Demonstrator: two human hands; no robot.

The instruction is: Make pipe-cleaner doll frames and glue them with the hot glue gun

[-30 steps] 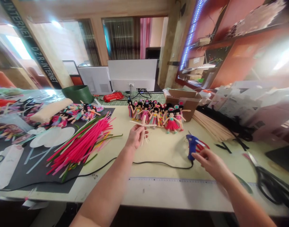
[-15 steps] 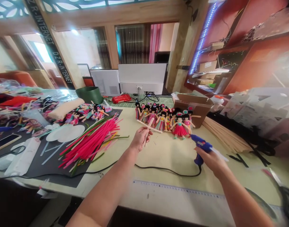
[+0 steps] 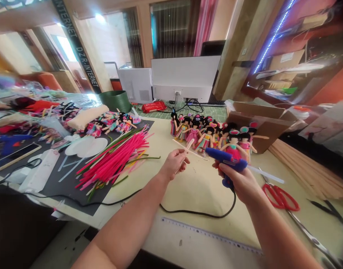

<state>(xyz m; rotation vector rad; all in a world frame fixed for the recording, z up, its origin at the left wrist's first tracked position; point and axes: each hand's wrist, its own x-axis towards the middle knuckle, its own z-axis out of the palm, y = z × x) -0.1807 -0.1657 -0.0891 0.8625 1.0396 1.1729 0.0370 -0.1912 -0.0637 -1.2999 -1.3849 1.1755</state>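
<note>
My left hand (image 3: pixel 174 164) is closed around pale, skin-coloured chenille stems (image 3: pixel 190 144), which cross each other above the fingers. In my right hand (image 3: pixel 241 181) is a blue hot glue gun (image 3: pixel 226 157), gripped by its handle. Its nozzle points left and sits a little right of the crossed stems, apart from them. A translucent glue stick (image 3: pixel 268 175) pokes out of the gun's back end. Just behind both hands stands a group of small dolls (image 3: pixel 193 131) with black hair and colourful dresses, the gun and right hand hiding some of them.
Pink and green chenille stems (image 3: pixel 115 160) lie in a pile to the left. Red-handled scissors (image 3: pixel 280 197) and a bundle of pale stems (image 3: pixel 300 168) are on the right. A cardboard box (image 3: pixel 266 121) stands behind. The gun's black cord (image 3: pixel 193 212) crosses the table near a ruler (image 3: pixel 210 235).
My right hand has brought the glue gun left and up, close to the stems in my left hand. The view has shifted right, and the red-handled scissors now show.
</note>
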